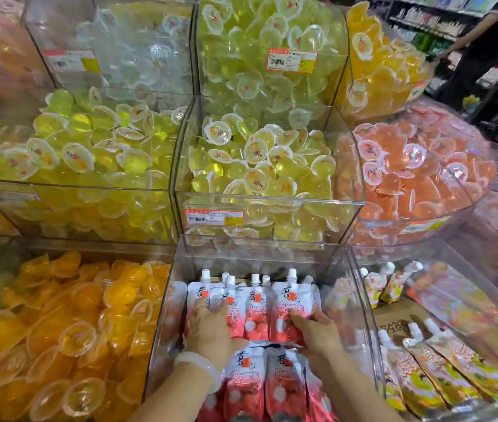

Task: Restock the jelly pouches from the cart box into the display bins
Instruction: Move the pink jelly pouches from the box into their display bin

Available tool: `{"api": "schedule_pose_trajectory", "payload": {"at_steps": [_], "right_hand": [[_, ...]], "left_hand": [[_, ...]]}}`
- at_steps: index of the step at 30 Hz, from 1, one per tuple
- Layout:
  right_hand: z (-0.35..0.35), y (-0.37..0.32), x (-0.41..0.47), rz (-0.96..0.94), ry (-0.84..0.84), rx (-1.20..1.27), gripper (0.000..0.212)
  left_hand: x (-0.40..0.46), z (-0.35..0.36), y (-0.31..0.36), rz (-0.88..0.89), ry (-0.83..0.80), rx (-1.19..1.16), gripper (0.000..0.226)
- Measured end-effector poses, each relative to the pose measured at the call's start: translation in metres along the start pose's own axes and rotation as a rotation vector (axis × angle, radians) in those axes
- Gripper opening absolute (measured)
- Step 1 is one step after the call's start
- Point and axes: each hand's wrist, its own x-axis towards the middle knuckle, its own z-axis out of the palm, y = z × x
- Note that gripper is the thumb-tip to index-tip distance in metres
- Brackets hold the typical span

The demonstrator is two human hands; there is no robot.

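Red-and-white jelly pouches [258,312] with white spouts stand in a row at the back of a clear display bin [253,251] in the lower middle. More of the same pouches [284,382] lie flat nearer me in that bin. My left hand [211,327], a pale bangle on its wrist, rests with spread fingers on the left pouches of the row. My right hand [313,327] grips the lower part of the right pouches, fingers curled over them. The cart box is not visible.
To the right, a clear bin [460,284] holds yellow-and-pink pouches [430,367] over cardboard. Orange jelly cups [68,324] fill the left bin; yellow-green cups [259,166] fill the bins above. A person [482,35] stands at the top right by shelves.
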Motion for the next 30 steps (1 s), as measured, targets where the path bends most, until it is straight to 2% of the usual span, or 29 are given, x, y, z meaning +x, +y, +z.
{"api": "schedule_pose_trajectory", "payload": {"at_steps": [4, 8, 12, 14, 17, 20, 22, 24, 27, 29, 30], "right_hand": [[-0.002, -0.003, 0.001, -0.001, -0.004, -0.029, 0.02], [0.0, -0.004, -0.002, -0.009, -0.012, -0.08, 0.025], [0.0, -0.011, -0.011, 0.006, -0.069, -0.055, 0.018], [0.002, -0.015, -0.014, 0.029, -0.121, -0.034, 0.013], [0.014, -0.012, -0.021, 0.065, -0.194, 0.001, 0.009], [0.03, 0.0, -0.031, 0.096, -0.259, 0.003, 0.008], [0.039, 0.009, -0.041, 0.099, -0.302, -0.037, 0.012], [0.047, 0.02, -0.052, 0.107, -0.355, -0.092, 0.011], [0.055, 0.031, -0.064, 0.16, -0.416, -0.084, 0.015], [0.056, 0.034, -0.069, 0.207, -0.477, -0.111, 0.008], [0.056, 0.035, -0.07, 0.215, -0.497, -0.153, 0.014]], "left_hand": [[0.001, 0.006, -0.001, -0.016, 0.026, -0.028, 0.091], [0.003, 0.004, -0.001, 0.002, 0.031, 0.08, 0.094], [0.005, -0.016, -0.003, -0.005, -0.098, 0.134, 0.094], [0.003, -0.025, -0.004, -0.017, -0.049, -0.037, 0.082], [0.002, -0.035, -0.009, -0.064, 0.141, -0.463, 0.043], [-0.006, -0.041, -0.011, -0.076, -0.002, -0.729, 0.024], [-0.015, -0.041, -0.014, -0.083, -0.132, -0.745, 0.021], [-0.022, -0.038, -0.021, -0.057, -0.168, -0.661, 0.027], [-0.028, -0.041, -0.029, -0.038, -0.153, -0.492, 0.061], [-0.032, -0.045, -0.03, -0.077, -0.224, -0.409, 0.076], [-0.033, -0.045, -0.03, -0.097, -0.259, -0.344, 0.082]]}}
